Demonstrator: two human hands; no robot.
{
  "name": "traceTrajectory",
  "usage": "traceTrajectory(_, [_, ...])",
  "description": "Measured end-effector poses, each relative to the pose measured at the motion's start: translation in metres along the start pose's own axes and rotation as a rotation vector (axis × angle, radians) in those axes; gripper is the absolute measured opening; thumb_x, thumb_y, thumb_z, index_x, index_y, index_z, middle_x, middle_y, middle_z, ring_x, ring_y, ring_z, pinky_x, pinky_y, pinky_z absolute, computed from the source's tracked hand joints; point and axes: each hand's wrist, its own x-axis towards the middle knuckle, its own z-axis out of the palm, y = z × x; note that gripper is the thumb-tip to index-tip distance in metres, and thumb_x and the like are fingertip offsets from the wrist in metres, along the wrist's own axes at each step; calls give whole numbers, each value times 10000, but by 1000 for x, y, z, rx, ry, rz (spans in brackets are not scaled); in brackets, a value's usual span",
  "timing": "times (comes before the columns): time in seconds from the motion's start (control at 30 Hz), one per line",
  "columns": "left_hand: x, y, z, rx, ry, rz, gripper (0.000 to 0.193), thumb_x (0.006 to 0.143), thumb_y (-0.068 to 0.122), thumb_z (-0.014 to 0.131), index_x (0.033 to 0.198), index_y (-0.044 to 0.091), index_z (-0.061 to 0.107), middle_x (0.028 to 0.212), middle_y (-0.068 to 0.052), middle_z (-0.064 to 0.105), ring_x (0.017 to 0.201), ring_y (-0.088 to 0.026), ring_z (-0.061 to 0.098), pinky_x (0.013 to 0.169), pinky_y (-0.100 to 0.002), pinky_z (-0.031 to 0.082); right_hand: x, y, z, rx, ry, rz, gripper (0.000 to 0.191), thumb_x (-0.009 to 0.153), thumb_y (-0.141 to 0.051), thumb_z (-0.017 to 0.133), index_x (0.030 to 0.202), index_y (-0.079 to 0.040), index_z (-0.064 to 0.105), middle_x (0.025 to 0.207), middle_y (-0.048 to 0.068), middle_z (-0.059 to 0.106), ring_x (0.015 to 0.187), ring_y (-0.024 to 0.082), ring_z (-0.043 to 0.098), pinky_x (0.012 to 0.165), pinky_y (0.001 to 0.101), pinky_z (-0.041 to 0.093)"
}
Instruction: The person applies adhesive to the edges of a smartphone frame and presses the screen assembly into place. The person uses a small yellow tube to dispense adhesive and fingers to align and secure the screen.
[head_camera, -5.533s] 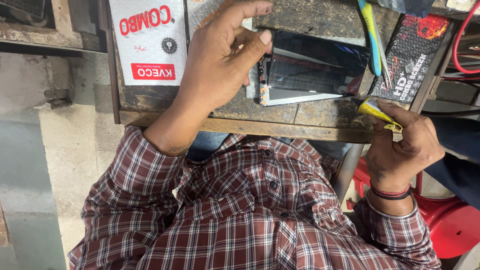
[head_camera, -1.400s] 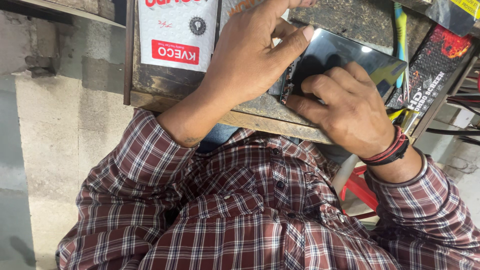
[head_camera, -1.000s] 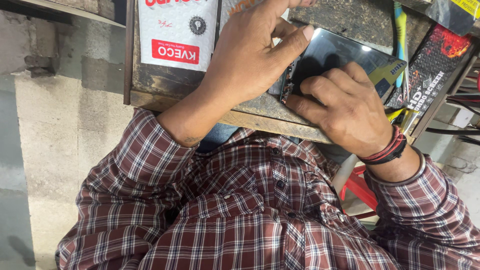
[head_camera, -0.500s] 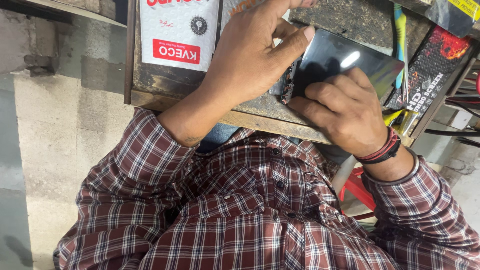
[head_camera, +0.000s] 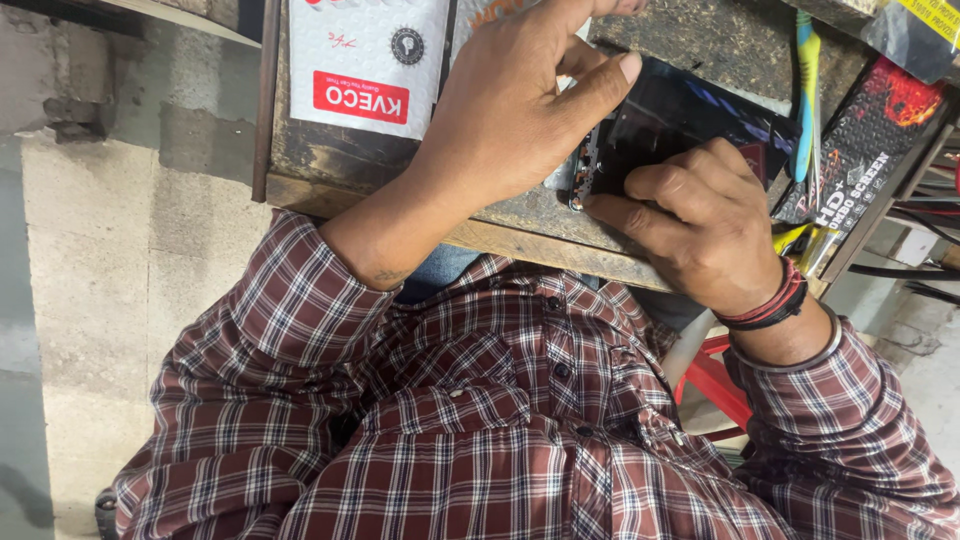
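The flat black glossy phone (head_camera: 680, 125) lies on the worn wooden workbench (head_camera: 520, 215), at two o'clock from the left hand (head_camera: 510, 110) pinching its edge; the right hand (head_camera: 700, 225), at five o'clock, grips its near side.

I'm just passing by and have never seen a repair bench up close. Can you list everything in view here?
phone: one, dark and glossy, one side showing bare parts, on the bench between both hands
wooden bench: one, worn brown, top of view
white packet: one, white with a red label, bench left
screen packet: one, black and red, bench right
brush-like tool: one, blue and green, beside the phone
stool: one, red, below the bench
wrist bands: red and black, right wrist
checked shirt: one, maroon and white
left hand: pinching the phone's left edge
right hand: fingers curled on the phone's near edge
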Motion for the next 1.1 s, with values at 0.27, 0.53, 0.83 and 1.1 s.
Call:
traceTrajectory(0.27, [1,2,-2,-34,2,-44,355,1118,235,669,1408,93,522,1374,-63,661,1055,-162,781,777,-300,649,5,0,-4,-43,-50,-42,308,803,-139,807,1109,-169,832,1026,-1,635,886,197,579,778,360,438])
traceTrajectory(0.53, [1,-2,1,21,-5,-6,338,1134,217,652,1419,99,514,1432,-51,661,1109,-153,794,795,-275,673,5,-1,-4,-82,-33,-77,283,825,-140,808,1107,-155,831,1040,-1,659,912,186,604,787,352,447])
traceTrajectory(0.83, [2,-1,2,25,-3,1,336,1145,232,652,1421,103,512,1380,-41,666,1052,-144,799,834,-278,673,-5,0,4,-79,60,-60,274,830,-141,844,1102,-173,843,984,-6,630,880,185,600,776,360,466])
traceTrajectory(1.1, [2,-1,3,28,-7,-5,335,1145,246,645,1424,112,517,1388,-34,672,1052,-135,801,826,-270,675,-7,0,6,-76,66,-44,279,838,-136,859,1113,-187,854,984,-9,618,879,182,600,774,355,466])
